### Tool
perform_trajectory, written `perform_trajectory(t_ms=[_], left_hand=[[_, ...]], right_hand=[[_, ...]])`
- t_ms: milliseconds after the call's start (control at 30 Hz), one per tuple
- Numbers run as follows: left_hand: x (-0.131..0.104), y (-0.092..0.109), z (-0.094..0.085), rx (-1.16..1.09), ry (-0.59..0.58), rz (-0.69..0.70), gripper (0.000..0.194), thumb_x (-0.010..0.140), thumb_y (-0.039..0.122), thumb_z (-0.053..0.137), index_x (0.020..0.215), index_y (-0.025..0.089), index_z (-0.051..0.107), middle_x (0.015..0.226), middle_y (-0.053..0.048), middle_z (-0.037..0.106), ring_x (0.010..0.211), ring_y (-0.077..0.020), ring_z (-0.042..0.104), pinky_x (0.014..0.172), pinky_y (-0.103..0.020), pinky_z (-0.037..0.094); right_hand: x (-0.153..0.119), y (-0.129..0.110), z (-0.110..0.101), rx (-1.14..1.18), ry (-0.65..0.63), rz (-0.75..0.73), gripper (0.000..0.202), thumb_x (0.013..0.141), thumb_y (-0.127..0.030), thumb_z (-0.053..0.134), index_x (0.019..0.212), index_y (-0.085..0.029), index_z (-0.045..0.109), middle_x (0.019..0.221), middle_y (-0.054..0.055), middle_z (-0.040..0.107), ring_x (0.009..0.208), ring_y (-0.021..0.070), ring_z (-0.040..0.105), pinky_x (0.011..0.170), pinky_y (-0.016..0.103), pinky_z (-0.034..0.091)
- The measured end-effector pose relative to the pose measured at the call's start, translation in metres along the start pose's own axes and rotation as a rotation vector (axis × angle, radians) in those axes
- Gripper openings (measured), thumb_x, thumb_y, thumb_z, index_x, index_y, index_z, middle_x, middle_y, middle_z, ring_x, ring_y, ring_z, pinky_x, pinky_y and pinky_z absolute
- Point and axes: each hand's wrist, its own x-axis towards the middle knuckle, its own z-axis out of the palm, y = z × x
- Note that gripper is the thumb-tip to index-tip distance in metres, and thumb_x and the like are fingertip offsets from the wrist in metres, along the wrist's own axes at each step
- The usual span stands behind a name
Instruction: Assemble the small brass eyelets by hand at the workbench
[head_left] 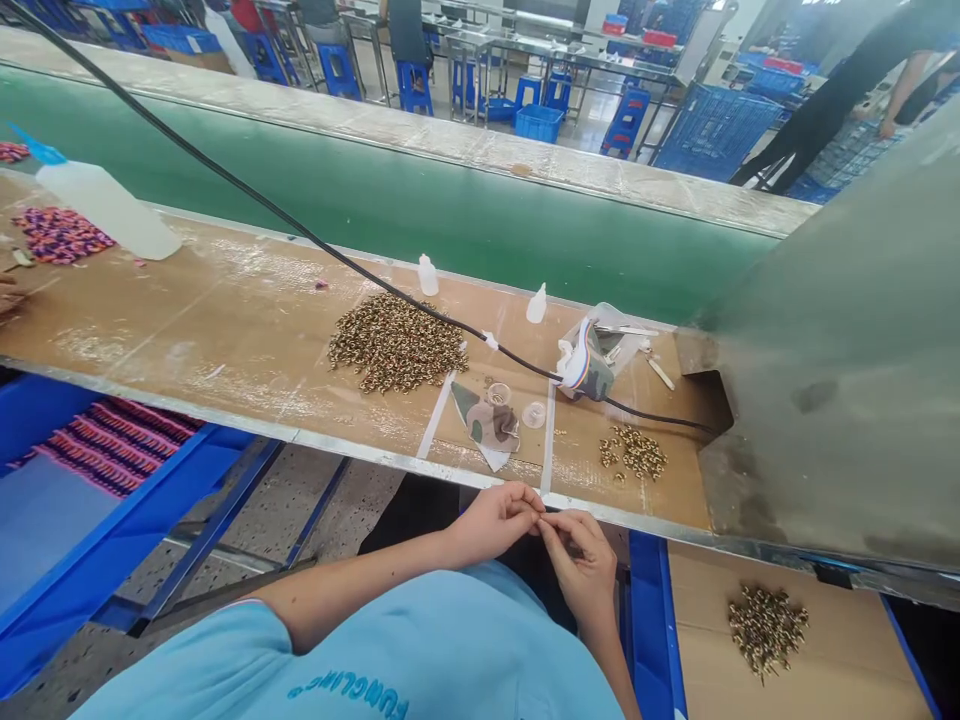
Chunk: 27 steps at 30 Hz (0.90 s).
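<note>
**Loads of little shiny gold-and-dark pieces (397,345) and some very fiddly two-handed work**

So the main heap of pieces sits on the brown cardboard-covered table (247,345), ahead of the hands and a bit left. A smaller batch (637,455) lies over to the right, and another pile (768,630) is on cardboard in a blue tray (660,625) beside the person.

Only writing I can half read is on the light blue T-shirt (465,650): dark blue letters, something like "FUNGLING", running down to the bottom edge. White marks at the top right are cut off and unreadable.

Left hand (499,520) comes in with the forearm slanting across, right hand (583,565) is angled up to meet it, and their fingertips come together just off the table's near edge. Fingers are bent inward; honestly can't tell if they're gripping a piece or just touching.

Just beyond them: a camouflage cloth scrap (491,428) with a small clear round dish (498,395) on it. The camouflage bundle with a striped band (585,370) partly hides a clear plastic bag (606,318), so its contents are hard to make out. Far left, someone else's hand (9,293) is mostly out of frame.
</note>
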Motion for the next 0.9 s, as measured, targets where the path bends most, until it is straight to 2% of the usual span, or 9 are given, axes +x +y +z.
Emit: perform_trajectory(t_ms=[100,233,367,467,567,767,833,900], left_hand=[[0.004,0.001,-0.008,0.064,0.003,0.095,0.017,0.075,0.028,0.063,0.085,0.016,0.056,0.073,-0.002,0.064,0.072,-0.0127,0.061,0.071,-0.024,0.045],[0.005,0.009,-0.026,0.291,0.064,0.258,0.017,0.08,0.027,0.056,0.091,0.015,0.06,0.073,-0.004,0.065,0.066,-0.0128,0.058,0.065,-0.023,0.044],[-0.004,0.019,-0.047,0.476,0.14,0.329,0.016,0.083,0.025,0.052,0.088,0.015,0.064,0.074,-0.005,0.066,0.067,-0.0124,0.058,0.065,-0.021,0.044],[-0.013,0.024,-0.061,0.542,0.223,0.396,0.017,0.083,0.024,0.05,0.085,0.014,0.064,0.075,-0.005,0.067,0.067,-0.0119,0.058,0.064,-0.021,0.045],[-0.018,0.028,-0.079,0.595,0.369,0.471,0.017,0.084,0.023,0.05,0.085,0.014,0.064,0.079,-0.005,0.067,0.072,-0.0128,0.059,0.069,-0.022,0.046],[-0.006,0.045,-0.129,0.695,0.839,0.544,0.011,0.077,0.011,0.053,0.08,0.016,0.063,0.08,-0.004,0.064,0.075,-0.014,0.058,0.069,-0.024,0.046],[0.0,0.052,-0.142,0.738,0.917,0.524,0.013,0.076,0.008,0.052,0.077,0.016,0.063,0.079,-0.004,0.063,0.075,-0.0145,0.057,0.07,-0.026,0.047],[0.007,0.058,-0.15,0.797,0.936,0.51,0.015,0.077,0.007,0.052,0.076,0.016,0.063,0.078,-0.004,0.062,0.078,-0.0154,0.057,0.075,-0.028,0.047]], right_hand=[[0.015,0.003,0.002,-0.042,-0.009,0.001,0.016,0.081,-0.031,0.059,0.077,-0.021,0.07,0.071,0.002,0.064,0.058,0.0107,0.058,0.05,0.021,0.045],[0.044,0.016,0.003,-0.167,0.104,0.043,0.028,0.079,-0.044,0.059,0.076,-0.018,0.069,0.068,0.004,0.064,0.053,0.0114,0.055,0.051,0.023,0.044],[0.071,0.029,0.007,-0.307,0.165,0.075,0.046,0.077,-0.059,0.053,0.076,-0.016,0.07,0.064,0.005,0.062,0.052,0.0126,0.052,0.053,0.026,0.041],[0.081,0.034,0.01,-0.375,0.183,0.108,0.054,0.077,-0.065,0.048,0.076,-0.015,0.071,0.061,0.005,0.061,0.054,0.0139,0.052,0.057,0.027,0.041],[0.082,0.035,0.011,-0.385,0.158,0.106,0.058,0.077,-0.065,0.046,0.08,-0.014,0.072,0.059,0.005,0.059,0.055,0.0144,0.051,0.058,0.028,0.04],[0.081,0.034,0.011,-0.38,0.105,0.052,0.062,0.078,-0.067,0.043,0.083,-0.012,0.072,0.061,0.005,0.058,0.055,0.0147,0.049,0.057,0.029,0.04],[0.082,0.035,0.01,-0.379,0.1,0.052,0.063,0.077,-0.068,0.043,0.084,-0.012,0.072,0.059,0.005,0.057,0.055,0.0153,0.049,0.057,0.029,0.04],[0.082,0.037,0.009,-0.382,0.096,0.061,0.065,0.077,-0.069,0.042,0.085,-0.012,0.072,0.057,0.004,0.056,0.056,0.0159,0.049,0.057,0.03,0.04]])
